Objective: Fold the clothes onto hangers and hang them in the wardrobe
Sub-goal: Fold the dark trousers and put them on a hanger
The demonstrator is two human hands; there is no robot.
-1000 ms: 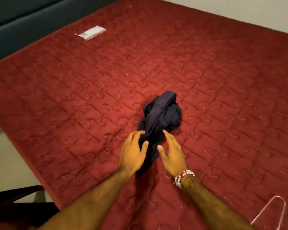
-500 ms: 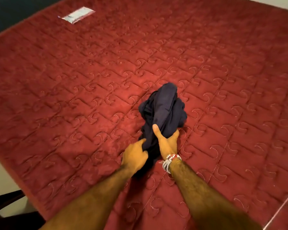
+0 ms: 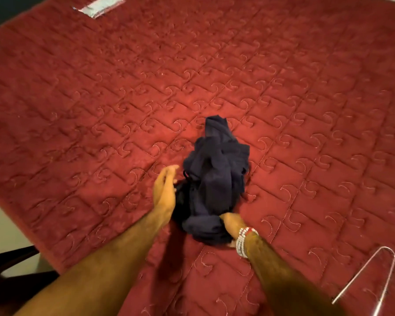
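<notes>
Garment (image 3: 217,179), dark navy and crumpled in a heap, lies mid-way across the red quilted bed (image 3: 100,110). At its 6 o'clock end the right hand (image 3: 230,226), with a beaded bracelet (image 3: 242,241) at the wrist, clenches a bunch of the cloth. The left hand (image 3: 164,192) sits just beside the heap's 9 o'clock edge, fingers loose and spread, gripping nothing. A wire hanger (image 3: 384,247) lies on the bed at 4 o'clock, well apart from the garment. A white label (image 3: 98,6) shows at 11 o'clock.
</notes>
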